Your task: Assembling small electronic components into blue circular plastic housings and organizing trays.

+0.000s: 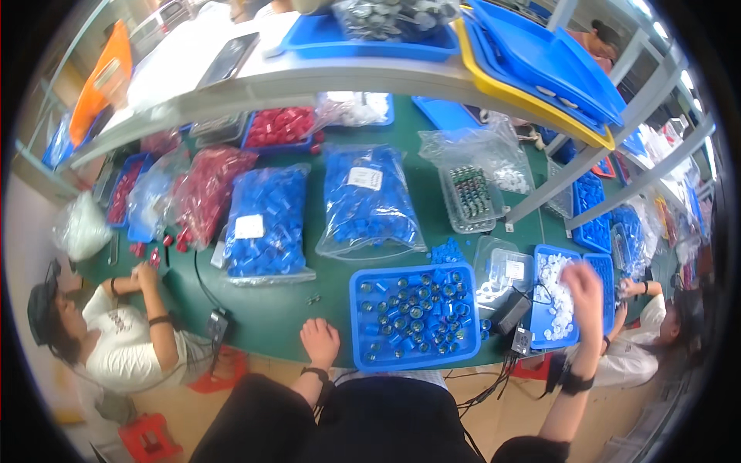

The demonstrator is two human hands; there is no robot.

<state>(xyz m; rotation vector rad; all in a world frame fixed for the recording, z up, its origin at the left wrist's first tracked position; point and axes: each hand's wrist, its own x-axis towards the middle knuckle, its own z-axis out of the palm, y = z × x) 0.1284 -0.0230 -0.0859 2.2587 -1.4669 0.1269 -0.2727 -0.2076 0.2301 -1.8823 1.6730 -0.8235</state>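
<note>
My left hand (pixel 319 341) rests on the green table's front edge, fingers laid on the surface, nothing visible in it. Just beyond it lie a few tiny metal pieces (pixel 314 299). Right of that hand, a blue tray (pixel 357 320) holds many blue caps (pixel 417 312), several showing dark round inserts. My right hand (pixel 584 289) is raised at the right side of a second blue tray (pixel 543 337) with small white plastic parts (pixel 554 297). Its fingers are bent together toward those parts; whatever is between them is hidden.
Two clear bags of blue caps (pixel 266 220) (pixel 367 197) stand behind. A clear box of coiled parts (pixel 471 197), a lidded plastic box (pixel 502 270) and a black power adapter (pixel 511 312) lie right. A shelf (pixel 340 77) spans overhead. People sit left (pixel 127 328) and right (pixel 637 339).
</note>
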